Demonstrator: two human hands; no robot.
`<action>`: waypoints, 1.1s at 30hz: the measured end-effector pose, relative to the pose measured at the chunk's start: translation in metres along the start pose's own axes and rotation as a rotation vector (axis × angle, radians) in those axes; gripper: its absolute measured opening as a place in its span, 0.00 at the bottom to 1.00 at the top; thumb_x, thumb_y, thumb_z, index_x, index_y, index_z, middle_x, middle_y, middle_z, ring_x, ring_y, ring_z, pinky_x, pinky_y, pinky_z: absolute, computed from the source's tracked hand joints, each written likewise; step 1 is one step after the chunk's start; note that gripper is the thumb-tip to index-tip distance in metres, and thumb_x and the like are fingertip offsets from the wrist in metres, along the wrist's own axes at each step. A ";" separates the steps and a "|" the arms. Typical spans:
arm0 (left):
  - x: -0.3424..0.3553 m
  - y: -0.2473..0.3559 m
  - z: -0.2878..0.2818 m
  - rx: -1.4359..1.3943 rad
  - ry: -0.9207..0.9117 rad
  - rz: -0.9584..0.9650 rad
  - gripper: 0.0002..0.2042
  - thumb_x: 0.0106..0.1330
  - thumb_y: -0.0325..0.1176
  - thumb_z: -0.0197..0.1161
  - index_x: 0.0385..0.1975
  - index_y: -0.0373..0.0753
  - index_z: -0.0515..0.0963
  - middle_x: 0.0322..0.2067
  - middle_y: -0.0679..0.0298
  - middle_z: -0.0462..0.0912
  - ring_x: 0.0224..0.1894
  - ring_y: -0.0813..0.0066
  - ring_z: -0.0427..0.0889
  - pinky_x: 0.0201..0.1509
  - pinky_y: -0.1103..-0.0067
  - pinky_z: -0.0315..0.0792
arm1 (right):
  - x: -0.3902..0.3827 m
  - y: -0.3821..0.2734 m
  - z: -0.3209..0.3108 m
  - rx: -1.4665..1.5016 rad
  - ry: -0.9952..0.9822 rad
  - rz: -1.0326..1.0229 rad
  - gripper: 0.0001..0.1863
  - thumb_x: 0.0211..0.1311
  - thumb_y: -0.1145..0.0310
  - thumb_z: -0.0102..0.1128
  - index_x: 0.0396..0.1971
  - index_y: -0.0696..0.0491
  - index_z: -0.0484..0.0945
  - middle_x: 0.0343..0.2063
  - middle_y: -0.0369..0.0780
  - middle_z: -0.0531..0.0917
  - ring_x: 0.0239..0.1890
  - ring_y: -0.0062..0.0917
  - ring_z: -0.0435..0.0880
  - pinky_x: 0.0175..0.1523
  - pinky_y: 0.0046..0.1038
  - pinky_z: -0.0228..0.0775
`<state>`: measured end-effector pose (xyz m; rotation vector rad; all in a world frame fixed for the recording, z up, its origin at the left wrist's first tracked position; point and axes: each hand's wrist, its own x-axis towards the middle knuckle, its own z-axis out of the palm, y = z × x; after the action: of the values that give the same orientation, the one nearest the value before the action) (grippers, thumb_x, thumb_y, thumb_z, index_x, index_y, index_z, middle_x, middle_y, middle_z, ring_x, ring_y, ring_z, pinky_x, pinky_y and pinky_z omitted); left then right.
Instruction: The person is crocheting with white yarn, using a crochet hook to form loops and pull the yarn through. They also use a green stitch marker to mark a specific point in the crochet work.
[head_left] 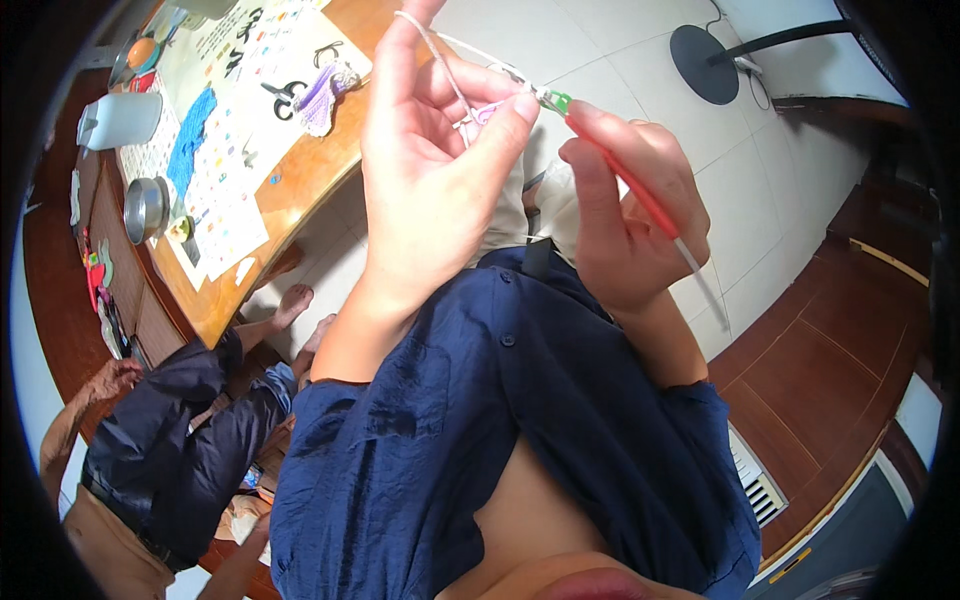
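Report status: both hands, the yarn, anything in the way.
Left hand pinching small yarn piece, pale strand strung across it. Right hand gripping slim red-handled tool, angled toward the piece. Nothing visible blocking either hand.

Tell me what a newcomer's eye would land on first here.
First, the bright red-handled tool in the right hand, near the top centre, slanting up toward the pale yarn strung over the left hand. Next, the vivid blue bundle on the wooden table at upper left, with black-handled scissors and a purple-and-white piece to its right.
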<state>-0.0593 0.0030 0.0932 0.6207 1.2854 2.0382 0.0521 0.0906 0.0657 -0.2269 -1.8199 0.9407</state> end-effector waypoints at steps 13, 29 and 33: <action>0.025 -0.028 0.034 -0.271 -0.299 -0.155 0.39 0.64 0.20 0.60 0.71 0.31 0.45 0.33 0.60 0.80 0.36 0.73 0.82 0.40 0.77 0.77 | 0.009 0.028 -0.038 -0.375 0.086 -0.219 0.19 0.51 0.72 0.72 0.46 0.52 0.84 0.29 0.32 0.81 0.25 0.20 0.74 0.34 0.25 0.63; 0.042 -0.011 0.046 -0.101 -0.256 -0.321 0.43 0.64 0.15 0.55 0.74 0.39 0.35 0.33 0.60 0.81 0.28 0.87 0.76 0.30 0.91 0.67 | 0.021 0.039 -0.057 -0.266 0.030 -0.126 0.15 0.53 0.76 0.71 0.42 0.55 0.84 0.29 0.34 0.83 0.27 0.21 0.78 0.36 0.24 0.66; 0.040 -0.021 0.045 -0.130 -0.182 -0.200 0.43 0.64 0.15 0.55 0.74 0.40 0.35 0.34 0.63 0.80 0.27 0.89 0.74 0.28 0.92 0.65 | 0.021 0.037 -0.050 -0.392 -0.001 -0.176 0.17 0.50 0.74 0.73 0.42 0.53 0.84 0.29 0.32 0.82 0.29 0.21 0.77 0.38 0.25 0.65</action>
<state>-0.0502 0.0658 0.0947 0.5782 1.0558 1.8396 0.0755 0.1515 0.0628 -0.3021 -1.9783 0.4568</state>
